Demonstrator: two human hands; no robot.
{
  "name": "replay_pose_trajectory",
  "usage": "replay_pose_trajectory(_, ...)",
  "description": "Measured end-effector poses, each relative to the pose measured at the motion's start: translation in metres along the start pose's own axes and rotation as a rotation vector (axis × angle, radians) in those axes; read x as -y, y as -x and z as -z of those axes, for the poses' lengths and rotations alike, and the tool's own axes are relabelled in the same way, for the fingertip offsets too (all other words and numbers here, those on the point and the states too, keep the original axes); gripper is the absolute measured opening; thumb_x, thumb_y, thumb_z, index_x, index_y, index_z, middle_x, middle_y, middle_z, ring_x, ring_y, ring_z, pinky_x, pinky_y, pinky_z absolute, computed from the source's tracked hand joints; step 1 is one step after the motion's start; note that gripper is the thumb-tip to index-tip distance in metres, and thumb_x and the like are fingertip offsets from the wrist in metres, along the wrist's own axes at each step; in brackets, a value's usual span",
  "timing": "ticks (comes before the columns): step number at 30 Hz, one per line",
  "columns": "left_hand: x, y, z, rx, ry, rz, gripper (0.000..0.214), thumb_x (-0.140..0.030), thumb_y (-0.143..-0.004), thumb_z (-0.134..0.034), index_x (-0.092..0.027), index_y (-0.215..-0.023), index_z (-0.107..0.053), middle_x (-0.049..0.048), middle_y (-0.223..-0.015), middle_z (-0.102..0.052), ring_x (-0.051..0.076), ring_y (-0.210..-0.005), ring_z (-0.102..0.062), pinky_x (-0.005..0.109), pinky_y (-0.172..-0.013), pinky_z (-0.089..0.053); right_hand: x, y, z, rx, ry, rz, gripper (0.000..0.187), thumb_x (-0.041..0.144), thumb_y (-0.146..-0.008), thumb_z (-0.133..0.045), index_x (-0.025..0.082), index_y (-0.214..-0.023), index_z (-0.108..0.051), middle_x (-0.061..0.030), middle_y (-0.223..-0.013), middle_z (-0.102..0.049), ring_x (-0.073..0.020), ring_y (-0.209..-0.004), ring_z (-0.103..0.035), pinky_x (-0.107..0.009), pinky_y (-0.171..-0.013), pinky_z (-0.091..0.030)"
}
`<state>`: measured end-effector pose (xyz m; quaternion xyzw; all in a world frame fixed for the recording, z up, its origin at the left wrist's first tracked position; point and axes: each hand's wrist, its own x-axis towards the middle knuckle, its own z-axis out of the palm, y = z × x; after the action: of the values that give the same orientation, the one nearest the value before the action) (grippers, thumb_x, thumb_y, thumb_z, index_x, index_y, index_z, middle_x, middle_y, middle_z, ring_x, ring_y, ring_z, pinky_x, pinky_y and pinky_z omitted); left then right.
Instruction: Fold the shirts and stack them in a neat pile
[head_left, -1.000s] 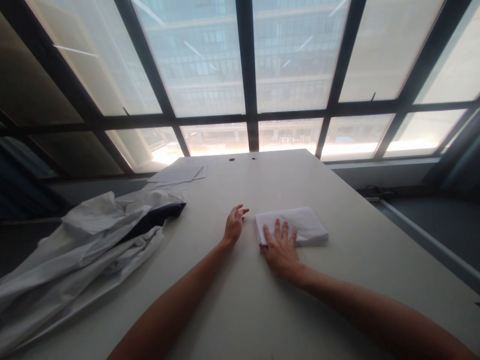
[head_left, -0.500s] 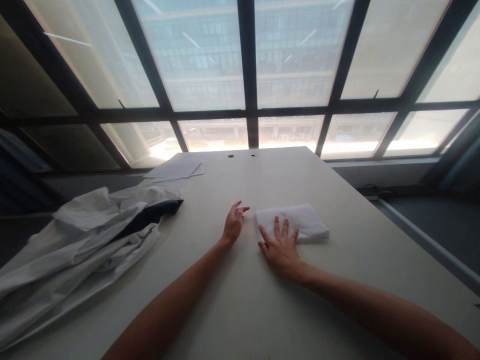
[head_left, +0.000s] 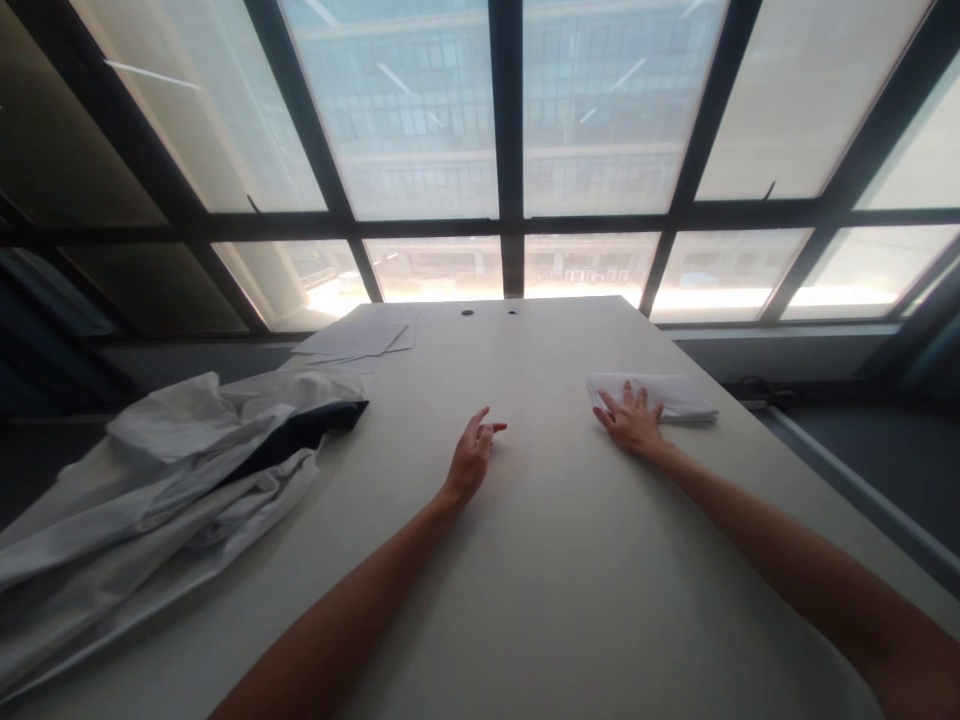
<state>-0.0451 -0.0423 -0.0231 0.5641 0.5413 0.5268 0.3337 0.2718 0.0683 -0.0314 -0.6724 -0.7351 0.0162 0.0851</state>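
Hazy windows (head_left: 424, 120) behind a smooth white table (head_left: 540, 560), near edge cut off. Right hand (head_left: 631, 425) is spread wide on the cloth (head_left: 681, 394), hiding part of that flat folded rectangle near the table's right edge. Left hand (head_left: 470, 460) is empty, fingers loosely apart mid-table, can't tell if it touches. Crumpled fabric (head_left: 169, 510) along the left edge runs out of view; papers (head_left: 352, 340) by the far left corner are too washed-out to read.

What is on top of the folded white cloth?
The right hand rests on the left part of the folded white cloth; whatever is under the hand is hidden.
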Motion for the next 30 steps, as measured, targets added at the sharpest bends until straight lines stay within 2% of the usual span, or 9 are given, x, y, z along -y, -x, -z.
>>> replay_pose_trajectory(4,-0.004,0.003,0.0,0.011,0.0,0.017,0.06,-0.05,-0.1,-0.042,-0.014,-0.148,-0.042,0.0134,-0.122,-0.071,0.023,-0.109,-0.063,0.036,-0.089,-0.05,-0.036,-0.044,-0.002,-0.004,0.025,-0.023,0.07,0.07,-0.097,-0.017,0.038,-0.157,-0.032,-0.0158,-0.168,-0.011,-0.0474,-0.149,-0.014,-0.077,-0.107,-0.013)
replay_pose_trajectory(7,-0.003,0.003,0.0,0.019,-0.01,0.012,0.059,-0.05,-0.101,-0.041,-0.015,-0.149,-0.041,0.0131,-0.123,-0.07,0.024,-0.11,-0.063,0.036,-0.089,-0.05,-0.053,-0.074,-0.005,-0.013,0.044,-0.012,0.069,0.07,-0.098,-0.015,0.038,-0.157,-0.032,-0.0146,-0.168,-0.013,-0.046,-0.149,-0.016,-0.076,-0.107,-0.014)
replay_pose_trajectory(11,0.003,0.003,0.001,0.031,-0.045,0.0,0.056,-0.049,-0.103,-0.04,-0.018,-0.149,-0.041,0.0111,-0.122,-0.071,0.023,-0.116,-0.061,0.037,-0.095,-0.048,-0.067,-0.109,-0.007,0.003,0.062,-0.015,0.068,0.068,-0.098,-0.013,0.039,-0.157,-0.031,-0.012,-0.169,-0.013,-0.0433,-0.149,-0.016,-0.075,-0.108,-0.014)
replay_pose_trajectory(15,0.005,0.003,0.0,0.043,-0.067,-0.003,0.056,-0.05,-0.103,-0.039,-0.02,-0.15,-0.041,0.01,-0.121,-0.071,0.023,-0.115,-0.062,0.039,-0.098,-0.047,-0.074,-0.129,-0.009,0.003,0.051,-0.013,0.068,0.069,-0.098,-0.014,0.039,-0.156,-0.032,-0.0113,-0.169,-0.014,-0.043,-0.149,-0.016,-0.074,-0.109,-0.012)
replay_pose_trajectory(23,0.003,0.001,-0.002,0.031,-0.088,-0.012,0.058,-0.049,-0.102,-0.039,-0.018,-0.15,-0.042,0.011,-0.118,-0.072,0.024,-0.109,-0.064,0.039,-0.095,-0.048,-0.073,-0.127,-0.014,-0.018,0.024,-0.047,0.07,0.068,-0.098,-0.015,0.036,-0.158,-0.031,-0.0143,-0.169,-0.011,-0.043,-0.15,-0.015,-0.068,-0.113,-0.011)
replay_pose_trajectory(27,0.003,0.001,-0.002,0.025,-0.1,-0.03,0.057,-0.048,-0.102,-0.039,-0.018,-0.15,-0.042,0.0103,-0.116,-0.073,0.023,-0.107,-0.064,0.038,-0.094,-0.048,-0.067,-0.11,-0.015,-0.005,0.03,-0.03,0.07,0.066,-0.099,-0.017,0.032,-0.159,-0.027,-0.0168,-0.168,-0.011,-0.0431,-0.15,-0.015,-0.065,-0.114,-0.013)
replay_pose_trajectory(30,0.001,0.001,-0.003,0.026,-0.138,-0.047,0.057,-0.049,-0.101,-0.039,-0.017,-0.149,-0.043,0.009,-0.112,-0.074,0.022,-0.09,-0.065,0.039,-0.09,-0.049,-0.061,-0.091,-0.017,0.005,0.06,0.042,0.066,0.061,-0.101,-0.02,0.029,-0.159,-0.028,-0.0169,-0.167,-0.015,-0.0396,-0.15,-0.02,-0.062,-0.114,-0.018)
